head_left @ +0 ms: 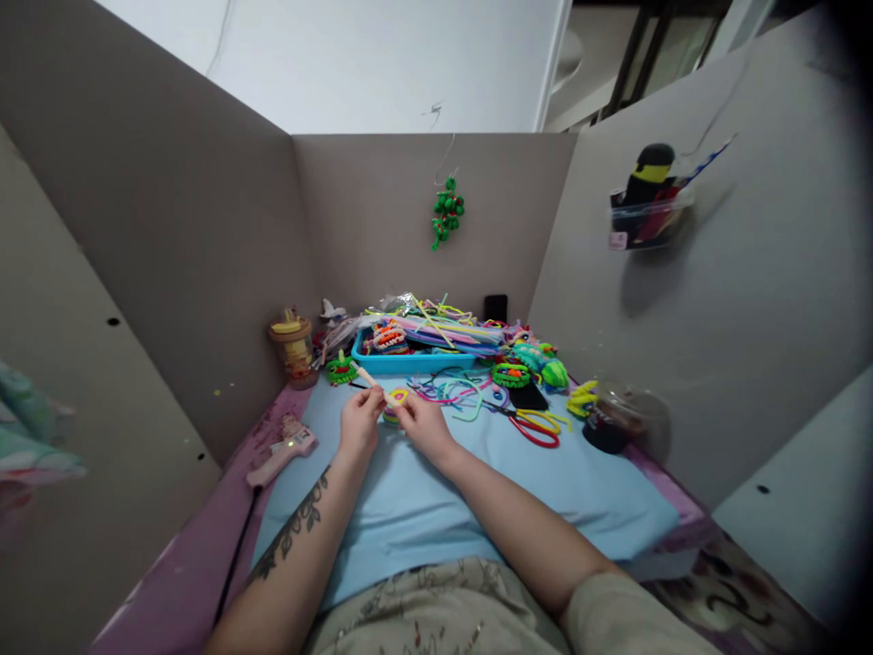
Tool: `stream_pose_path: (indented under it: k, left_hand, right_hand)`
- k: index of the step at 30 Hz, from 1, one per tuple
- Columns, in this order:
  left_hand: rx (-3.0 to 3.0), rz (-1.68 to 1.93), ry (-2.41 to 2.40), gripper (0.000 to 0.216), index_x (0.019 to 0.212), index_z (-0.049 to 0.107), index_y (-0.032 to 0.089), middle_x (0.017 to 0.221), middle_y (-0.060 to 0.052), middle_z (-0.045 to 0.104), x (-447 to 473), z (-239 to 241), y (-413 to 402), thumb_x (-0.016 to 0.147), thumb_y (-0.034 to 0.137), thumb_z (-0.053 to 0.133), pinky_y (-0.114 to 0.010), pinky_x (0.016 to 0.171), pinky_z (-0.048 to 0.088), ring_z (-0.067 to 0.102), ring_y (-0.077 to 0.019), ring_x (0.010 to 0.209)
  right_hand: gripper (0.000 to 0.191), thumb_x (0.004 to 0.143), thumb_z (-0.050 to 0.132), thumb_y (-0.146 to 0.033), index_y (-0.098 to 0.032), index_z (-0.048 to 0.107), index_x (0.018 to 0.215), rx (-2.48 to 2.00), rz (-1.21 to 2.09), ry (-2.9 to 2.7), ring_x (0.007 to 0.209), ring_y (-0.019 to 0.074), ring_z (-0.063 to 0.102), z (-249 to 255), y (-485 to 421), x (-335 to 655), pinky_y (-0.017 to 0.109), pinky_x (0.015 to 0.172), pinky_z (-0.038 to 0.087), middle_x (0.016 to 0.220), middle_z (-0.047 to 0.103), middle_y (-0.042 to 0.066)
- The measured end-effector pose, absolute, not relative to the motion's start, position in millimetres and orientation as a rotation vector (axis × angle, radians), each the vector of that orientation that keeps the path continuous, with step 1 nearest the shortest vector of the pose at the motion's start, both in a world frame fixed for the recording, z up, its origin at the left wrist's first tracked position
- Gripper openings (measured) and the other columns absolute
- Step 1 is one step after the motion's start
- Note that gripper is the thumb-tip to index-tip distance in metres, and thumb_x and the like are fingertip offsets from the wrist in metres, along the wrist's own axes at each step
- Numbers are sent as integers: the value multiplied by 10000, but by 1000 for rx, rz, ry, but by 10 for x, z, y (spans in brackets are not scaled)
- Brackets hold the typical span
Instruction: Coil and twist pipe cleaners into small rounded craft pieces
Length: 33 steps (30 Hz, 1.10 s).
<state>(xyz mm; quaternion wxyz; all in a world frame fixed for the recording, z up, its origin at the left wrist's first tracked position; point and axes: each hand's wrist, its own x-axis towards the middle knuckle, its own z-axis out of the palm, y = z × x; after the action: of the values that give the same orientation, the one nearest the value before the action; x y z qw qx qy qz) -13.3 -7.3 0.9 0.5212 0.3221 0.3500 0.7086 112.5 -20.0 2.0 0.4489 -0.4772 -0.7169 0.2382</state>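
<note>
While both hands meet above the pale blue cloth (518,496), the left hand (359,424) has its fingers (372,401) closed on a cream pipe cleaner (366,375), whose free end slants up and away to the left. The right hand (424,426) pinches a small yellow loop (398,397) between thumb and fingertips, just beside the left thumb. Whether the loop and the cream pipe cleaner are one piece is too small to tell. Both sit low over the far part of the cloth, near its middle. Just beyond lie loose pipe cleaners (458,391) and a blue tray (409,367) heaped with more. Red and yellow loops (538,428) lie to the right. A pink glue gun (281,452) rests on the purple tabletop (195,564), left of the left wrist. A green ornament (447,211) hangs on the back partition.
</note>
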Motion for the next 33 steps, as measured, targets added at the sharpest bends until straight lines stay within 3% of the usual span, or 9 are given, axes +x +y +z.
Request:
stream_pose_path:
  k: [6,9,12,16,20,29,33]
  left_hand:
    - [655,1686,676,187,746,621,139,752,-15,644,-193,39,-29,660,248,745,-227,712,465,606,-115,739]
    - [498,1681,599,114,815,589,157,744,-16,638,-232,97,-20,769,241,651,-260,716,487,621,-119,720]
    - [412,1622,484,261,786,551,159,566,23,527,-271,137,-39,873,396,489,-242,560,465,526,-94,503]
    - [379,1540,384,464,607,429,176,418,72,294,-346,132,-65,890,536,353,-182,373,267,293,-62,332]
    - [271,1560,482,481,524,307,185,379,79,194,-426,109,-49,899,481,359,-207,337,115,194,-60,290]
    - [106,1572,510,382,474,236,192,364,71,141,-488,177,-24,824,227,384,-215,334,39,153,-70,277]
    - [88,1614,494,358,481,234,189,373,79,128,-547,196,-14,797,194,402,-207,334,31,140,-65,279]
  right_hand:
    - [242,841,479,-392,-197,617,876,-1088,943,-1690,463,125,500,-97,-118,1107,228,459,367,569,590,-8]
    - [224,825,516,-378,-198,628,752,-1143,745,-1824,485,122,484,-119,-138,1118,226,486,337,537,567,-8]
    - [170,793,572,-347,-199,627,730,-1242,453,-1962,563,133,518,-90,-215,1116,228,531,320,618,614,11]
    - [162,807,565,-358,-211,629,830,-1313,246,-2155,639,163,570,-37,-327,1071,236,572,331,686,651,40]
    - [132,821,556,-326,-213,608,863,-1244,193,-2312,690,188,592,-6,-397,1028,252,612,359,748,665,65]
    - [156,862,492,-318,-203,596,879,-1175,-15,-2428,677,194,581,-48,-441,1067,256,586,334,769,667,86]
    - [202,883,447,-322,-188,597,870,-1157,-107,-2460,646,194,573,-44,-502,1115,260,559,288,729,662,97]
